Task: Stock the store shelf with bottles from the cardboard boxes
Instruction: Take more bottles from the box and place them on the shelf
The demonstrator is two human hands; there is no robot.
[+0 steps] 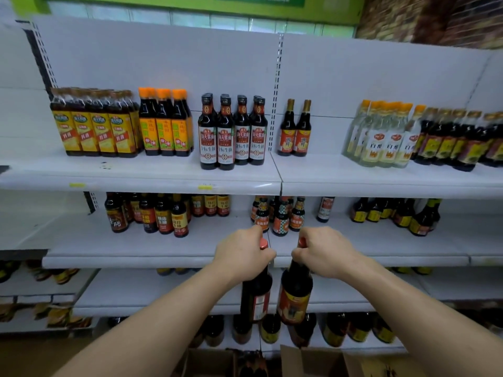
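Shelving [122, 248] behind: left grip [242, 254] clasps left bottle [255, 295], right grip [324, 251] right bottle [295, 292].

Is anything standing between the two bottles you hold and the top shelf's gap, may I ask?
Nothing visible: the top shelf beside the red-label pair is bare, and the held bottles hang in front of the shelf edges.

Both bare forearms extend forward from the lower corners, converging toward centre. Left hand [239, 257], knuckles up, fingers curled round the neck of the left bottle [255, 295]. Right hand [325, 254] likewise grips the right bottle [295, 293] by its neck. The hands are near each other, not touching.
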